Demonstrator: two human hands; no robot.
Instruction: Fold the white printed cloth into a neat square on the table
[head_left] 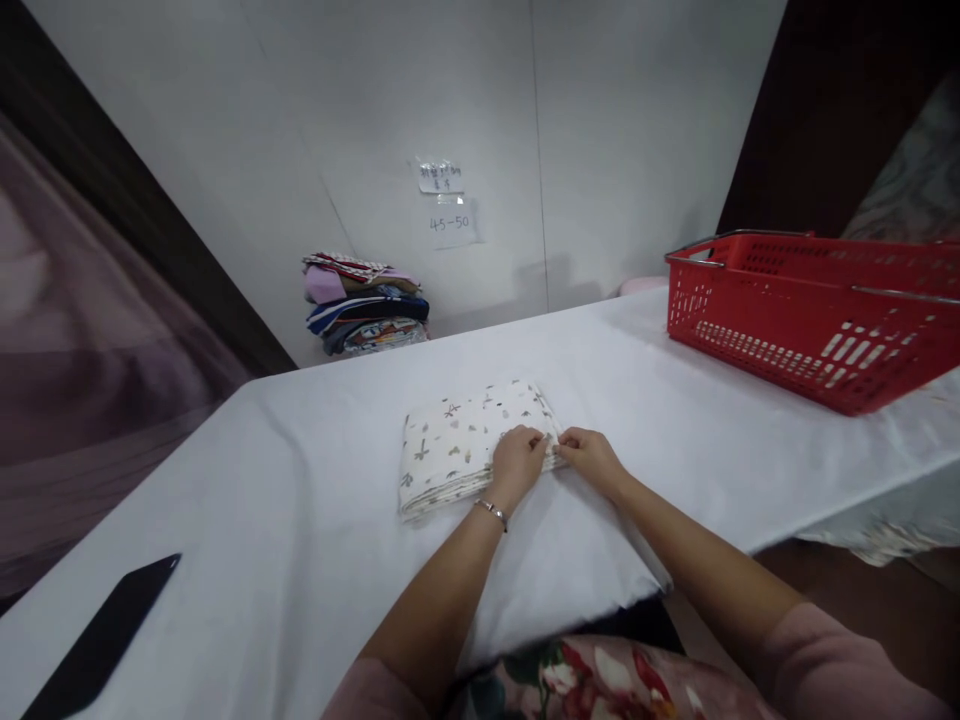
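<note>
A folded white cloth with small printed shapes (457, 440) lies in the middle of the table covered by a white sheet (300, 470). My left hand (516, 462) rests on the cloth's near right part, fingers curled and pinching its edge. My right hand (589, 455) meets it at the cloth's right corner, fingers pinched on the same edge. A thin bracelet sits on my left wrist.
A red plastic basket with metal handles (817, 310) stands at the table's right. A stack of folded coloured cloths (365, 302) sits at the far edge by the wall. A flat black object (105, 635) lies at the near left. Paper notes (448, 205) hang on the wall.
</note>
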